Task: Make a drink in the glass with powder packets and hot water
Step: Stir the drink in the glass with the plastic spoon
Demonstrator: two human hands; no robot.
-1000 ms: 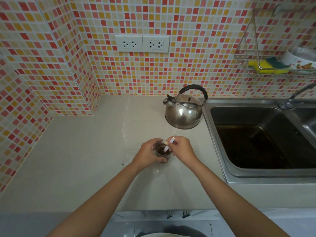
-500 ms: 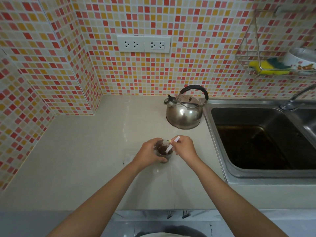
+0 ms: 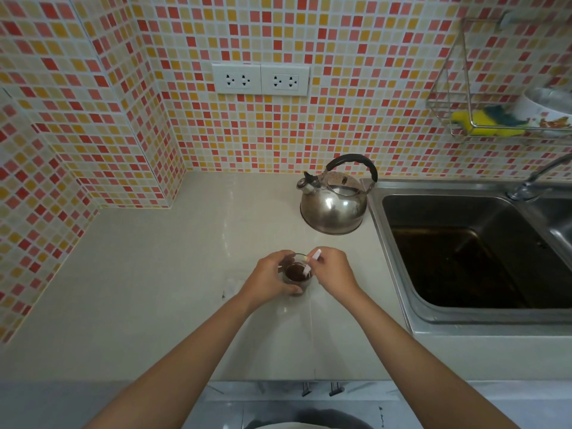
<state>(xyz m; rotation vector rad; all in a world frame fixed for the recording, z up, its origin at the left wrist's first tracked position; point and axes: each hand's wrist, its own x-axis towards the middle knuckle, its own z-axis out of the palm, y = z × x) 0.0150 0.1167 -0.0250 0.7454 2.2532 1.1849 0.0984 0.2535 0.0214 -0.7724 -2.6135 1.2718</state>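
A small clear glass of dark brown drink stands on the pale counter. My left hand wraps around its left side and holds it upright. My right hand pinches a thin white stick that slants down into the liquid. Behind them, a steel kettle with a black handle sits beside the sink. No powder packets show.
A steel sink with a tap fills the right side. A wire rack on the tiled wall holds a yellow sponge and a bowl. Two wall sockets sit above the counter. A small scrap lies left of my left wrist.
The white stick has shifted a little inside the glass, its top end swinging slightly. Both hands stay at the glass.
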